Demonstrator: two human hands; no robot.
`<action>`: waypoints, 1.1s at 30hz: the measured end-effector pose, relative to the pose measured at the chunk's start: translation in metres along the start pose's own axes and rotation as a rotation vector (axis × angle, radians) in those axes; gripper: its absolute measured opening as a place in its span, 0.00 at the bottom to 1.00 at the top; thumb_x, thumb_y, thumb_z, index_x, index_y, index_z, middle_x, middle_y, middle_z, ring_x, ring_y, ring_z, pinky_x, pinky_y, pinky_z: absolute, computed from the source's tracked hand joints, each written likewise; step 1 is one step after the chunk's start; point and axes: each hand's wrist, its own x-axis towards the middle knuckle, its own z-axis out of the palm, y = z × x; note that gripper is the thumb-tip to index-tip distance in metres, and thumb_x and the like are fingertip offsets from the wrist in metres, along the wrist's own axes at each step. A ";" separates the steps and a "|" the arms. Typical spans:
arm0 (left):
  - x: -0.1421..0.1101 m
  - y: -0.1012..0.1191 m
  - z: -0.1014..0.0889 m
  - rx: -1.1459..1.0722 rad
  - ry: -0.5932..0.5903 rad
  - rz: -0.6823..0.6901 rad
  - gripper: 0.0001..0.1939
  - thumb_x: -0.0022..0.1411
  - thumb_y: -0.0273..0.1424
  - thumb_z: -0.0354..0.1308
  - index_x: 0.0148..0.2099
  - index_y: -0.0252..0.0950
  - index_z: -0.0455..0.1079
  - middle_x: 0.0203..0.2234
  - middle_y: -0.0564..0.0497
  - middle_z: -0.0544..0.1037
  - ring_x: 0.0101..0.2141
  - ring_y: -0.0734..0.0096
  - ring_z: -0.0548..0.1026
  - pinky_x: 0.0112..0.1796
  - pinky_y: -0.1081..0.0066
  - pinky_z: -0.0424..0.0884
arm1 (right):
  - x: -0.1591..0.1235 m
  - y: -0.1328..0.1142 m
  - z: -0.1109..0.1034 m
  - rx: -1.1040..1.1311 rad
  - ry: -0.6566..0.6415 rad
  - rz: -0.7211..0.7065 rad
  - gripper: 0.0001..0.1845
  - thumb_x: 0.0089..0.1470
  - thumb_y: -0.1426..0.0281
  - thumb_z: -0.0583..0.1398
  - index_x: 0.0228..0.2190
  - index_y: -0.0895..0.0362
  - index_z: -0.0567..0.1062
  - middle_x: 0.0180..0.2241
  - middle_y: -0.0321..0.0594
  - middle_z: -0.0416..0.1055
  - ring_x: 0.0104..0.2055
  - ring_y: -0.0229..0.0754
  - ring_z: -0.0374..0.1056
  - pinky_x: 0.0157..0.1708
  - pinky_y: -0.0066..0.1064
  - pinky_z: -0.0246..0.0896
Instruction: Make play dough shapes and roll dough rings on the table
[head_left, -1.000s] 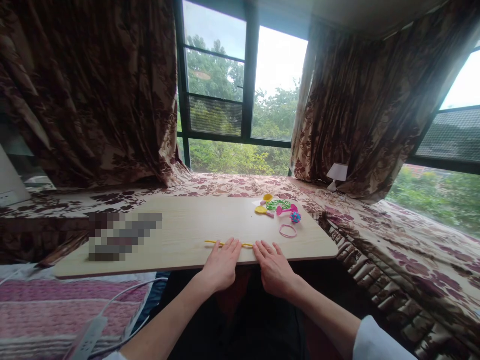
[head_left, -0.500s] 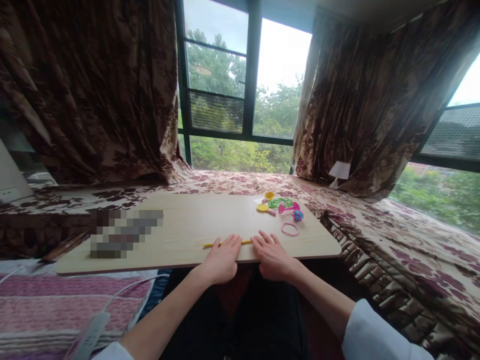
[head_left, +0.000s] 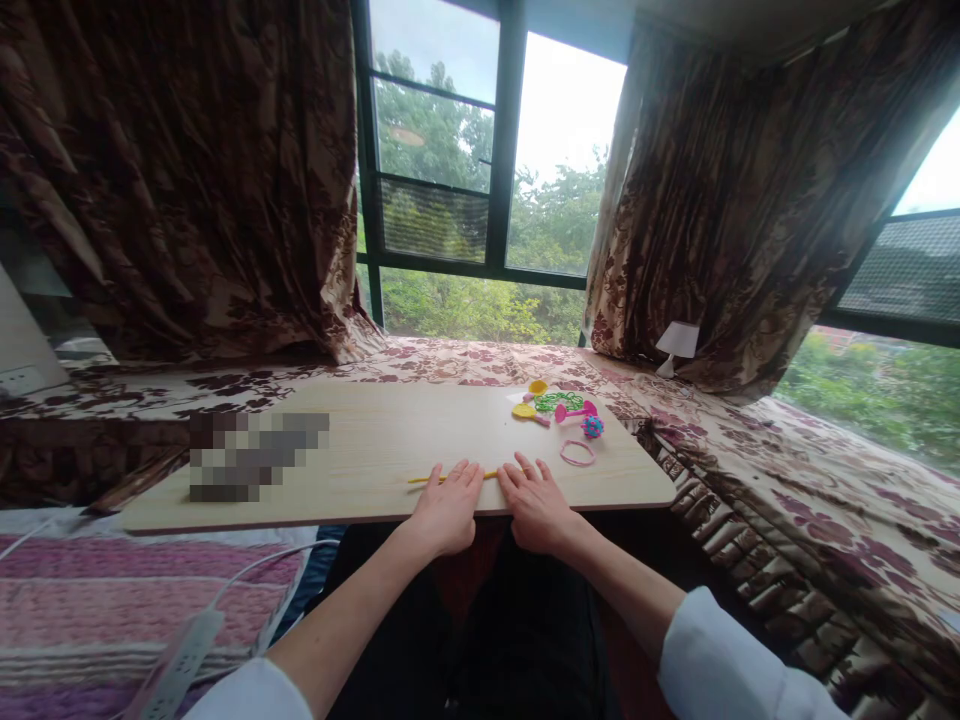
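Pale tabletop (head_left: 360, 450) faces curtained windows (head_left: 551, 160); left hand (head_left: 448, 510) and right hand (head_left: 536, 505) lie flat over a yellow strip (head_left: 421, 480), grip wide.

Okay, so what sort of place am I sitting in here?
It looks like a room in a home, probably a bedroom: there's a pink and purple quilted cover to the left, long flowered curtains by the windows, and a small white lamp on the cloth-covered ledge.

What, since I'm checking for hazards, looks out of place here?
The power strip looks odd: it lies on the striped quilt, its white cable curving loosely. Nothing visible looks spilled or damaged, though pixelation hides part of the tabletop.
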 end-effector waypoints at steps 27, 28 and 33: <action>0.003 0.008 -0.004 -0.082 0.008 -0.062 0.43 0.52 0.58 0.33 0.61 0.34 0.49 0.60 0.42 0.51 0.60 0.56 0.42 0.55 0.50 0.35 | 0.004 0.011 -0.007 0.048 -0.109 0.024 0.36 0.43 0.69 0.56 0.55 0.59 0.54 0.55 0.52 0.51 0.61 0.54 0.36 0.54 0.50 0.38; 0.007 0.008 -0.006 -0.080 -0.003 -0.082 0.42 0.53 0.57 0.32 0.60 0.34 0.50 0.60 0.42 0.52 0.60 0.56 0.43 0.55 0.50 0.36 | 0.008 0.011 -0.010 0.054 -0.112 0.032 0.32 0.45 0.68 0.55 0.52 0.59 0.57 0.54 0.52 0.54 0.60 0.53 0.37 0.53 0.49 0.39; 0.004 0.006 -0.009 -0.085 0.022 -0.095 0.41 0.53 0.57 0.32 0.60 0.36 0.50 0.59 0.42 0.54 0.60 0.56 0.44 0.55 0.50 0.36 | 0.011 0.011 -0.017 0.044 -0.041 0.037 0.24 0.47 0.67 0.54 0.48 0.58 0.63 0.49 0.50 0.59 0.59 0.52 0.41 0.53 0.46 0.39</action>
